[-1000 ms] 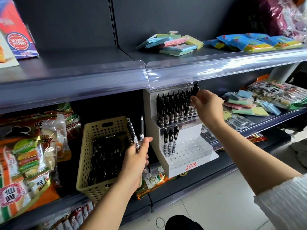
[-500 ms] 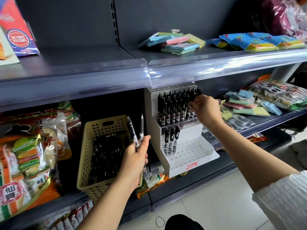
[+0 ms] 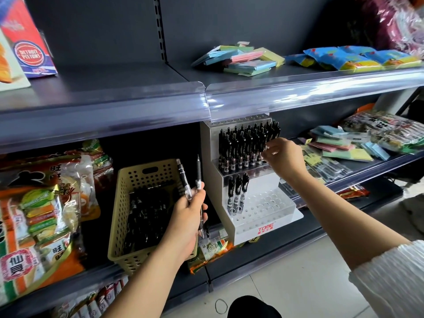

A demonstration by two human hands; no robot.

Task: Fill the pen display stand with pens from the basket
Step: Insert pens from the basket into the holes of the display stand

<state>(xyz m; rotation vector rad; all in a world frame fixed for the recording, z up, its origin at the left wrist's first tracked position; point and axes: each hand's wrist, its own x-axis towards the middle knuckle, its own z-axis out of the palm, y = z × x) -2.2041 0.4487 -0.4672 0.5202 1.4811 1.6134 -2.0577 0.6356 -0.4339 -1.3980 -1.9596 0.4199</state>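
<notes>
2 pens (image 3: 198,173) upright in left hand (image 3: 188,218)

Dark grey shelving (image 3: 114,104), pale tiled floor (image 3: 309,283)

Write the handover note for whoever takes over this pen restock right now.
Left hand holds two pens upright in front of the basket.
Right hand: fingertips at the right end of the upper tier of the display stand; grip unclear.
Done: upper tier looks nearly full; three pens stand at the left of the lower tier.
Left: the lower tier's other holes; the basket holds many more pens.
</notes>
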